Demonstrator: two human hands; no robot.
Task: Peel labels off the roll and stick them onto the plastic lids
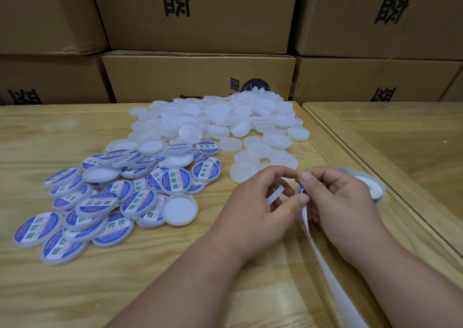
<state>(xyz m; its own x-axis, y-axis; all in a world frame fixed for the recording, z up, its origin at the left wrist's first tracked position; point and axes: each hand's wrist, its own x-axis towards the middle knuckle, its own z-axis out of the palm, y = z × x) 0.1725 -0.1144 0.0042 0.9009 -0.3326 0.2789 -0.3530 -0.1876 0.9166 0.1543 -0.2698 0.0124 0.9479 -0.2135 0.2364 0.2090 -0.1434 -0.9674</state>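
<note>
We see our left hand (263, 202) curled around a plain white lid (275, 194), held on edge between thumb and fingers just above the wooden worktop (75, 290). Our right hand (343, 202) meets it fingertip to fingertip, pinching a blue-edged label (301, 189) at the end of the white backing strip (323, 255), which trails down from the hands toward the lower edge of the view. How much of the label has come off the strip we cannot tell, since the fingers hide most of it. Behind the right hand the label roll (370, 186) lies flat on the worktop, close to the seam where a second table (400, 140) adjoins. To the left lies a spread of finished lids (105, 197) with blue and white labels, overlapping one another, a few of them turned upside down. Farther back, in the middle, a larger heap of bare lids (225, 117) stretches toward the far edge, and some loose ones sit just beyond our hands. Brown cardboard boxes (200, 77) with black printed characters are stacked like a wall behind the worktop.
</note>
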